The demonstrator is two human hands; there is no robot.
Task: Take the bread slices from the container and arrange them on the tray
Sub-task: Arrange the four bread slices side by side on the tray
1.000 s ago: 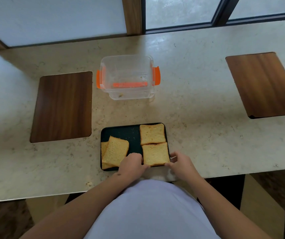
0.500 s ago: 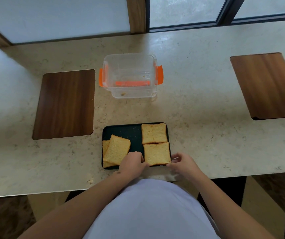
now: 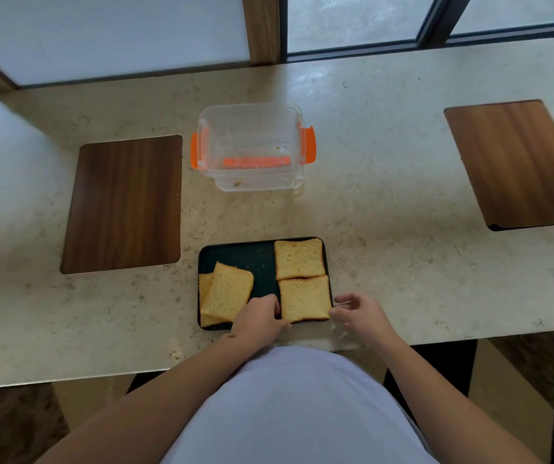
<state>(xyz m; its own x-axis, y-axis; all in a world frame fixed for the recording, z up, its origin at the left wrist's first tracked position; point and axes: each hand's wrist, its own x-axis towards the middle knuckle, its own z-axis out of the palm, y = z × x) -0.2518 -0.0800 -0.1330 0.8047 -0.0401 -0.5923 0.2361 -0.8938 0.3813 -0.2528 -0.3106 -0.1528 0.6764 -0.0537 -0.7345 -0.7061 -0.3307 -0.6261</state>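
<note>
Pale stone counter (image 3: 386, 202) runs under a window, with two wooden boards set into it, one to the left (image 3: 125, 204) and one to the right (image 3: 517, 162), and I am working at its near edge. From here the clear container (image 3: 252, 145) with orange clips looks emptied, holding only crumbs as far as I can tell, so I judge the taking-out step finished and the arranging step in hand. On the dark tray (image 3: 235, 257) two slices lie flat and edge to edge on the right, the far slice (image 3: 299, 257) and the near slice (image 3: 304, 298), while on the left a tilted slice (image 3: 227, 291) lies on top of another slice (image 3: 204, 286) that only peeks out beneath it. My left hand (image 3: 259, 321) rests at the near slice's left edge, fingers curled down against the tray; I cannot tell whether they pinch anything. My right hand (image 3: 359, 314) sits just off the tray's right rim, fingers loosely spread and holding nothing. Next, I reckon, the stacked pair wants separating: lift the tilted slice and lay it in the bare far-left corner, gently, since soft bread tears and sheds crumbs. Against half a second ago, my right hand has come off the near slice's corner and opened outward, my left has barely shifted, and the four slices lie as they did.
</note>
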